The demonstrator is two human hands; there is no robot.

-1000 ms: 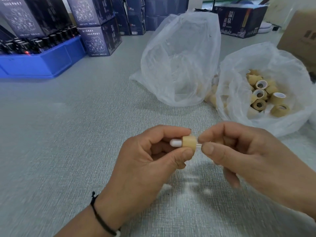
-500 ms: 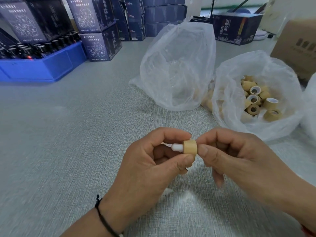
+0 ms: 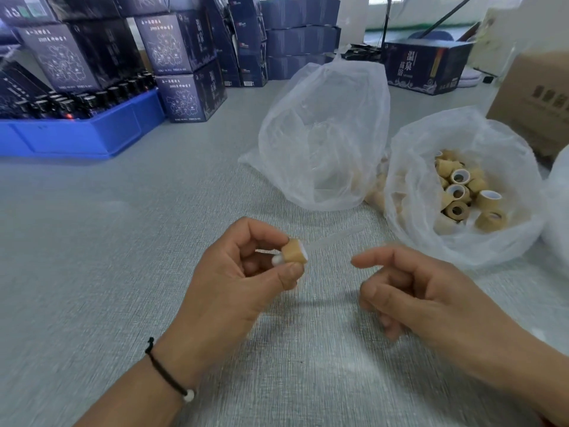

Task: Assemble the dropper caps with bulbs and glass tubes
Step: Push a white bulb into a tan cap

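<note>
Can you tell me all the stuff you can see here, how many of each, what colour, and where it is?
dropper cap: one, tan with a white bulb end and a clear glass tube sticking out, held in the left hand
loose caps: many, tan, in the open bag on the right
plastic bags: two in full view, clear white, behind the hands; a third shows at the right edge
blue tray: one, far left, holding dark bottles
dark boxes: many, navy, stacked at the back
cardboard box: one, brown, far right
table: one, grey, under everything
wrist cord: one, black, left wrist
left hand: pinches the cap
right hand: holds nothing, fingers loosely curled
</note>
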